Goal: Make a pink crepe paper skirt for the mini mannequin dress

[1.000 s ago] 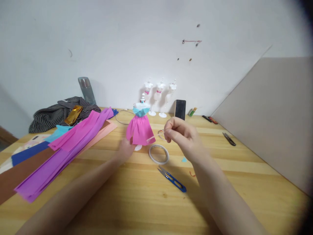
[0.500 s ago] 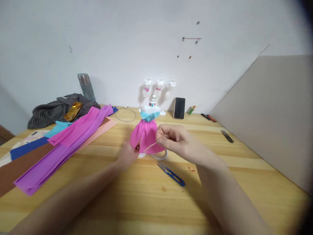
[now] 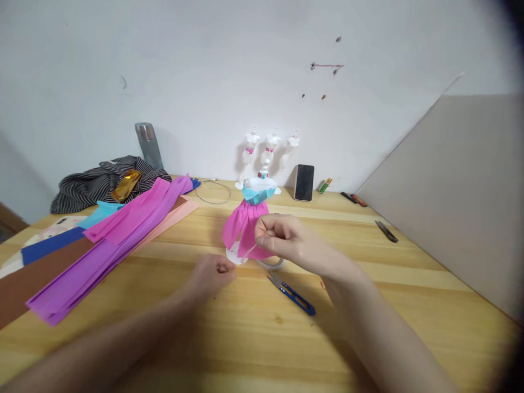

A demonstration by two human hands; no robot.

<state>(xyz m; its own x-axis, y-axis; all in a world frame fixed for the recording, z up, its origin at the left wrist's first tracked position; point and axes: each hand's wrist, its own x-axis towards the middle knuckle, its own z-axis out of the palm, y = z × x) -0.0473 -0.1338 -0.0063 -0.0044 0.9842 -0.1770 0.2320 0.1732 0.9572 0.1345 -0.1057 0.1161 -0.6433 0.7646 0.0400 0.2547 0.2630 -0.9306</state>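
My right hand [image 3: 282, 237] is closed in a pinch on a thin pale strip [image 3: 249, 251], which slants down to the left in front of the pink skirt. My left hand [image 3: 213, 275] is low at the skirt's left, thumb and fingertips pressed together; whatever they hold, if anything, is too small to make out. Between and behind the hands stands a small white mannequin [image 3: 262, 184] wearing a light-blue top [image 3: 257, 195] and a gathered pink skirt [image 3: 237, 221]. Its round white base [image 3: 235, 254] shows under the hem. A white ring, perhaps a tape roll [image 3: 278, 264], lies partly hidden below my right hand.
Blue thread snips [image 3: 297, 297] lie in front. Fabric pieces [image 3: 110, 251], a striped cloth [image 3: 82, 185] and a bottle [image 3: 149, 146] are at left. Behind stand several white mannequins [image 3: 269, 143] and a phone [image 3: 304, 182]. A dark cutter [image 3: 387, 231] lies right.
My left hand has come away from the skirt's lower left edge, down toward me, uncovering the base. My right hand keeps its pinch on the strip, slightly further left. The view has shifted slightly.
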